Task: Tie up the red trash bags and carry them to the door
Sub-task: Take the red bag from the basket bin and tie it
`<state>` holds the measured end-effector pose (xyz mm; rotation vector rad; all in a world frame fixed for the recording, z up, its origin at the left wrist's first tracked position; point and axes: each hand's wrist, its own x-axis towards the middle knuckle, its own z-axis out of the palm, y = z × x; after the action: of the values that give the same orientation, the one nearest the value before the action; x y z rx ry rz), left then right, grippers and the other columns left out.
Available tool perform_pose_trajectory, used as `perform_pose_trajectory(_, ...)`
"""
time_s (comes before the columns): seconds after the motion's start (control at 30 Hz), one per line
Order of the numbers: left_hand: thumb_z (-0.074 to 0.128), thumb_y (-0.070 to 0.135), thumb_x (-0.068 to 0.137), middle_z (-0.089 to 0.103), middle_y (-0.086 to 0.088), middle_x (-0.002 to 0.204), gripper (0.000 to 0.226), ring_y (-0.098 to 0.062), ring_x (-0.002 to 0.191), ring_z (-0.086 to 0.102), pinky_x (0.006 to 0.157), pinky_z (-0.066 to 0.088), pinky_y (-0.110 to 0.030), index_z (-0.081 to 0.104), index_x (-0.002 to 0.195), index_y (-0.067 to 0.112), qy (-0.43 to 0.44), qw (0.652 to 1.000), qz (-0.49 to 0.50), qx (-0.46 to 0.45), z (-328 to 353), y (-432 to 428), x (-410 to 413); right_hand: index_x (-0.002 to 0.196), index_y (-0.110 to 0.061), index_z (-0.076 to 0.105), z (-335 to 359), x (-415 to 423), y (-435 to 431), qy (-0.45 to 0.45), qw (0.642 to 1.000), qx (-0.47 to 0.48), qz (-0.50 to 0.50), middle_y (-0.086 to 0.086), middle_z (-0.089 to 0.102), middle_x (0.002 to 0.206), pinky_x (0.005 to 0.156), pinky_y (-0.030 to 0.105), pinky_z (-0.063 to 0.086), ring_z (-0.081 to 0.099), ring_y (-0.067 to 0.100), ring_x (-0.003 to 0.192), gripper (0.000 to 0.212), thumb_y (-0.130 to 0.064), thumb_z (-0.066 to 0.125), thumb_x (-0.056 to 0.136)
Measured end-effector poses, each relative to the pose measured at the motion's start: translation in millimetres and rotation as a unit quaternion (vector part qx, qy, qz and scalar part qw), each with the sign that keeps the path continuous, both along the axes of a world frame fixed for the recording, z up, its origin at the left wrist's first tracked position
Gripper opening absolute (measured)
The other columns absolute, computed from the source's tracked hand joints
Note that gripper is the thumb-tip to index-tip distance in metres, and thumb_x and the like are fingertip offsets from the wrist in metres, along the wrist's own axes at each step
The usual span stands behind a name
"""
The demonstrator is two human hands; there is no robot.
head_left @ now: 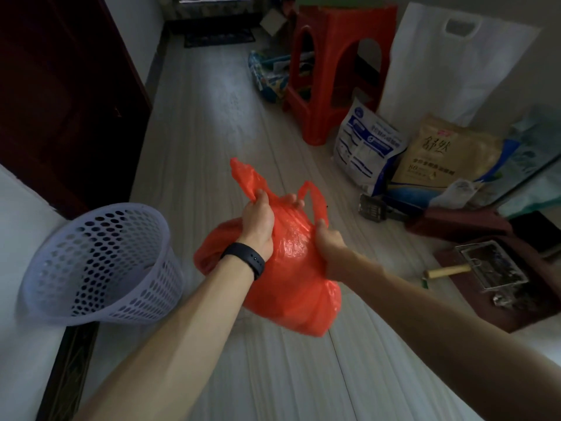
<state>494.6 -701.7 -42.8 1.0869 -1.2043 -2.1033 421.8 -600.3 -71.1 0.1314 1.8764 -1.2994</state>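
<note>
A red plastic trash bag (291,275) hangs in the air over the pale floor, bulging at the bottom. My left hand (258,220), with a black band on its wrist, grips the bag's left handle loop, which sticks up above the fist. My right hand (329,238) pinches the right side of the bag just below the other handle loop. Both handles are loose and apart, with no knot between them.
A pale perforated wastebasket (100,262) tilts at the left, without a liner. A dark wooden door (60,101) stands at left. A red plastic stool (337,71), a white paper bag (455,71), packaged goods (367,144) and clutter line the right side. A dark mat (218,38) lies far ahead.
</note>
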Motion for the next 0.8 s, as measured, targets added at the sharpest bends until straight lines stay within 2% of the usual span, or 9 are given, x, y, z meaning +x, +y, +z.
perform_pose_trajectory(0.07, 0.036, 0.038, 0.105, 0.052, 0.0, 0.057, 0.036, -0.015, 0.048, 0.054, 0.07, 0.052, -0.037, 0.05, 0.083, 0.014, 0.007, 1.0, 0.002, 0.01, 3.5, -0.2, 0.3, 0.143, -0.004, 0.045, -5.3, 3.9, 0.3, 0.006, 1.0, -0.001, 0.03, 0.019, 0.058, 0.132, 0.1, 0.051, 0.051, 0.061, 0.036, 0.117, 0.062, -0.049, 0.034, 0.102)
perform_pose_trajectory(0.13, 0.038, 0.036, 0.105, 0.036, 0.003, 0.056, 0.028, -0.008, 0.036, 0.031, 0.059, 0.045, -0.032, 0.047, 0.084, 0.019, -0.01, 1.0, 0.002, 0.011, 3.2, -0.9, 5.2, 0.138, -0.003, 0.051, -10.5, 4.5, 1.0, 0.025, 0.999, 0.001, 0.033, 0.018, 0.061, 0.128, 0.103, 0.048, 0.05, 0.061, 0.035, 0.117, 0.064, -0.053, 0.034, 0.102)
perform_pose_trajectory(0.23, 0.038, 0.054, 0.099, 0.035, 0.006, 0.054, 0.038, -0.007, 0.039, 0.023, 0.046, 0.033, -0.023, 0.052, 0.089, 0.02, -0.008, 0.999, -0.036, -0.006, -3.3, -5.8, 15.4, 0.124, -0.003, 0.062, -12.0, -1.1, 1.7, 0.058, 0.998, -0.011, -0.009, 0.014, 0.066, 0.111, 0.1, 0.04, 0.05, 0.063, 0.029, 0.105, 0.073, -0.063, 0.029, 0.098)
perform_pose_trajectory(0.33, 0.033, 0.062, 0.096, 0.046, 0.006, 0.064, 0.056, -0.004, 0.041, 0.028, 0.037, 0.025, -0.017, 0.058, 0.106, 0.013, -0.022, 0.996, -0.066, -0.046, -14.4, -8.0, 17.9, 0.087, -0.011, 0.064, -6.4, -8.4, 1.7, 0.026, 0.997, -0.056, -0.038, 0.005, 0.059, 0.078, 0.081, 0.037, 0.049, 0.056, 0.021, 0.073, 0.069, -0.064, 0.022, 0.099)
perform_pose_trajectory(0.4, 0.031, 0.056, 0.1, 0.045, 0.004, 0.064, 0.053, -0.003, 0.043, 0.033, 0.039, 0.028, -0.016, 0.063, 0.094, 0.014, -0.063, 0.987, -0.102, -0.107, -19.1, -4.7, 18.3, 0.073, -0.014, 0.061, -5.7, -12.4, 0.7, 0.038, 0.997, -0.066, -0.032, 0.004, 0.057, 0.068, 0.068, 0.035, 0.043, 0.052, 0.021, 0.061, 0.058, -0.055, 0.03, 0.101)
perform_pose_trajectory(0.47, 0.034, 0.05, 0.103, 0.043, 0.003, 0.068, 0.047, -0.005, 0.048, 0.037, 0.046, 0.032, -0.019, 0.059, 0.082, 0.016, -0.097, 0.971, -0.135, -0.173, -22.3, -2.6, 17.2, 0.071, -0.014, 0.067, -4.2, -14.9, 0.3, 0.057, 0.996, -0.072, -0.013, 0.006, 0.067, 0.071, 0.068, 0.038, 0.047, 0.058, 0.023, 0.062, 0.049, -0.042, 0.039, 0.101)
perform_pose_trajectory(0.57, 0.038, 0.046, 0.103, 0.039, 0.006, 0.064, 0.039, -0.005, 0.05, 0.035, 0.047, 0.03, -0.021, 0.055, 0.083, 0.016, -0.087, 0.959, -0.168, -0.213, -19.1, -0.9, 14.6, 0.077, -0.012, 0.068, -1.3, -22.1, 1.7, 0.087, 0.991, -0.095, -0.033, 0.002, 0.069, 0.07, 0.065, 0.033, 0.052, 0.059, 0.017, 0.057, 0.046, -0.033, 0.039, 0.106)
perform_pose_trajectory(0.7, 0.043, 0.047, 0.101, 0.041, 0.012, 0.056, 0.038, -0.005, 0.047, 0.036, 0.046, 0.033, -0.023, 0.058, 0.084, 0.016, -0.073, 0.947, -0.203, -0.236, -15.0, 0.7, 8.8, 0.08, -0.016, 0.07, -4.7, -25.5, 8.7, 0.093, 0.993, -0.07, 0.009, -0.002, 0.055, 0.061, 0.05, 0.027, 0.037, 0.044, 0.013, 0.047, 0.034, -0.029, 0.048, 0.103)
perform_pose_trajectory(0.8, 0.042, 0.05, 0.1, 0.051, 0.013, 0.058, 0.039, -0.007, 0.054, 0.048, 0.06, 0.038, -0.028, 0.06, 0.076, 0.024, -0.158, 0.891, -0.241, -0.35, -17.8, -1.4, 8.6, 0.084, -0.013, 0.075, 1.3, -21.2, 12.5, 0.053, 0.992, -0.088, 0.08, -0.002, 0.055, 0.06, 0.05, 0.028, 0.04, 0.046, 0.013, 0.047, 0.029, -0.024, 0.052, 0.099)
